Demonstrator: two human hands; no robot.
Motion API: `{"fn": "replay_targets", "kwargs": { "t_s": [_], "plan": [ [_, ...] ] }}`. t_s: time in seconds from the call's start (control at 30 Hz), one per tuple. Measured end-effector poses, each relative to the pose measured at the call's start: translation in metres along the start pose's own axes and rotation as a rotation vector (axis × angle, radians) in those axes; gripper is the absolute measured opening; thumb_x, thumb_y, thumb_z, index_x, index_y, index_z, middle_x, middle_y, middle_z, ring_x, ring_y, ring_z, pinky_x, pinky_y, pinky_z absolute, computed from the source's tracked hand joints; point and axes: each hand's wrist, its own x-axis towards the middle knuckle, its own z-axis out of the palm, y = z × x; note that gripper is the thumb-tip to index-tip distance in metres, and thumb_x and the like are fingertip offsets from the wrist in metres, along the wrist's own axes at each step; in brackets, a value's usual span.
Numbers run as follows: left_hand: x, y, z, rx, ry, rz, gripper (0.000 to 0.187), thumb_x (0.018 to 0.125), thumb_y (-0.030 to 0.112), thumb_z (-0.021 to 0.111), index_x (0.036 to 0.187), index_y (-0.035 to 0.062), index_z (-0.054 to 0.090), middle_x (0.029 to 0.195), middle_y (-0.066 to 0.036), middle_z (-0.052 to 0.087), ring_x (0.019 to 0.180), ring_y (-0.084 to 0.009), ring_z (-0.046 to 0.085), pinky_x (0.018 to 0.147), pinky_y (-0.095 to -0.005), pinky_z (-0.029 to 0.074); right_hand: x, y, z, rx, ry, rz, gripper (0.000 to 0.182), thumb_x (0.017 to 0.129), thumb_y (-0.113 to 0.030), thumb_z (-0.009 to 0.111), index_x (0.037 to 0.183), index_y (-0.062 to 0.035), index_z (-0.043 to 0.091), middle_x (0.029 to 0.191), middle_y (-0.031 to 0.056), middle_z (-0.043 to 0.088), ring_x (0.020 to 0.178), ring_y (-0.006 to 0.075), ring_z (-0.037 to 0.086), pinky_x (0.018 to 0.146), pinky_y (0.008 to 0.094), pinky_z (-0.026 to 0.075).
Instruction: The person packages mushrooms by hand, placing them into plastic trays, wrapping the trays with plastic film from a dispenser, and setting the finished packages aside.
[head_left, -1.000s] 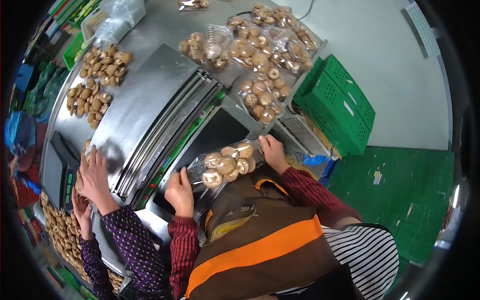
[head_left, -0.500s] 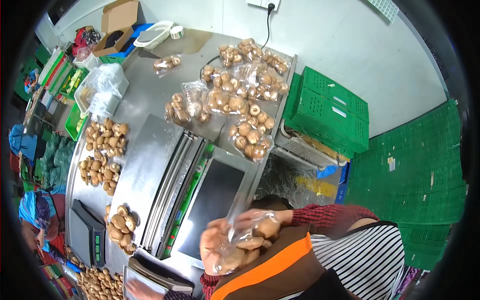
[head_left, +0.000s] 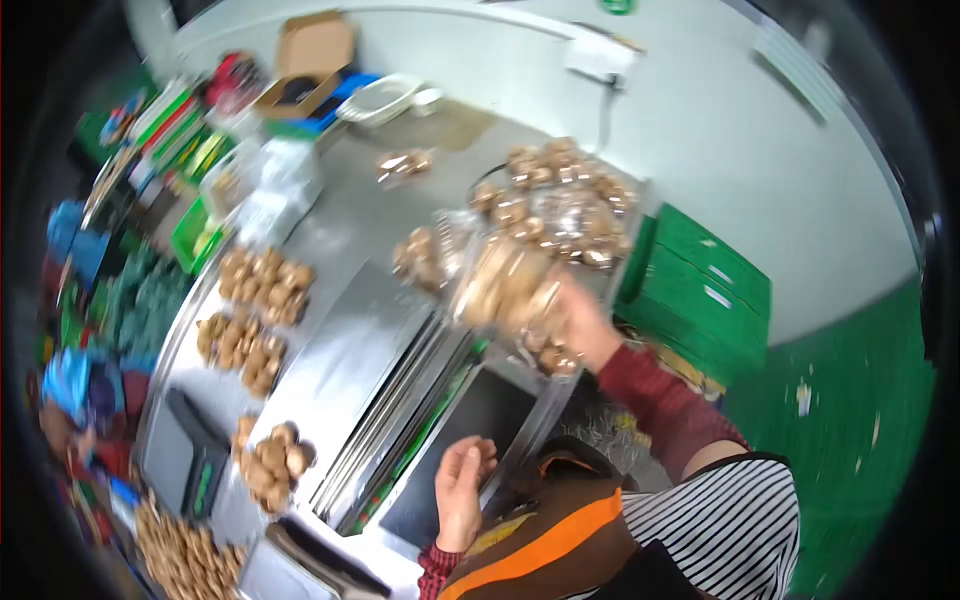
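My right hand (head_left: 585, 322) grips a clear bag of brown mushrooms (head_left: 505, 288), blurred by motion, over the near end of the bagged pile. Behind it lie several more filled mushroom bags (head_left: 585, 215) at the table's far right. My left hand (head_left: 463, 490) is empty, its fingers loosely open, above the black plate of the wrapping machine (head_left: 430, 500). Rollers and a sloped metal sheet (head_left: 345, 320) adjoin that plate.
Loose mushrooms lie in clusters (head_left: 265, 285) along the left edge, with a scale (head_left: 185, 460) and a larger heap (head_left: 180, 550) nearer. Green crates (head_left: 700, 290) stand right of the table. Another person (head_left: 85, 400) is at far left.
The bag was held between both hands at my apron. My right hand has carried it forward to the pile, while my left hand has let go. The camera view has shifted.
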Motion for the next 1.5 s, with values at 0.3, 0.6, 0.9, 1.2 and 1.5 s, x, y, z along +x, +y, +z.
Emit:
{"fn": "replay_targets", "kwargs": {
  "t_s": [0.3,0.6,0.9,1.2,1.5],
  "plan": [
    [-0.015,0.051,-0.146,0.481,1.248,0.839,0.042,0.081,0.004,0.074,0.117,-0.0023,0.053,0.113,-0.012,0.054,0.108,-0.0223,0.052,0.098,-0.0353,0.04,0.047,0.017,0.221,-0.071,-0.582,0.363,0.037,0.097,-0.025,0.058,0.121,0.0021,0.055,0.111,0.0155,0.066,0.097,0.0213,0.066,0.083,0.0336,0.054],
    [0.04,0.1,-0.293,0.734,1.056,0.641,0.064,0.084,0.03,0.073,0.133,-0.0033,0.051,0.128,-0.02,0.055,0.121,-0.0292,0.051,0.105,-0.0375,0.037,-0.036,0.146,0.4,-0.868,-1.01,-0.685,0.077,0.081,-0.05,0.07,0.136,-0.0015,0.046,0.143,0.0253,0.037,0.134,0.0438,0.03,0.112,0.0506,0.024],
    [0.102,0.094,-0.167,0.851,0.957,0.549,0.077,0.086,0.041,0.07,0.136,-0.0101,0.041,0.137,-0.028,0.044,0.128,-0.0395,0.043,0.109,-0.0441,0.033,0.071,0.089,0.299,-0.869,-1.222,-0.531,0.069,0.089,-0.044,0.064,0.139,-0.0012,0.043,0.143,0.0215,0.042,0.137,0.0357,0.033,0.113,0.0431,0.027],
    [-0.011,0.041,-0.19,1.222,1.313,0.42,0.027,0.078,0.026,0.076,0.073,-0.0004,0.071,0.07,-0.012,0.059,0.075,-0.0313,0.057,0.069,-0.0415,0.043,0.052,0.021,0.169,-1.345,-0.59,-0.454,0.046,0.088,-0.046,0.063,0.095,-0.0012,0.07,0.094,0.0166,0.063,0.091,0.0339,0.061,0.081,0.0433,0.049],
    [-0.01,0.035,-0.189,0.264,0.766,0.122,0.039,0.089,0.03,0.066,0.063,0.0044,0.05,0.049,-0.003,0.043,0.045,-0.015,0.042,0.043,-0.0312,0.032,0.021,0.025,0.17,-0.488,-0.568,0.569,0.033,0.092,-0.031,0.063,0.073,-0.0049,0.057,0.057,-0.0014,0.045,0.048,0.0064,0.04,0.041,0.0238,0.031]
  ]
}}
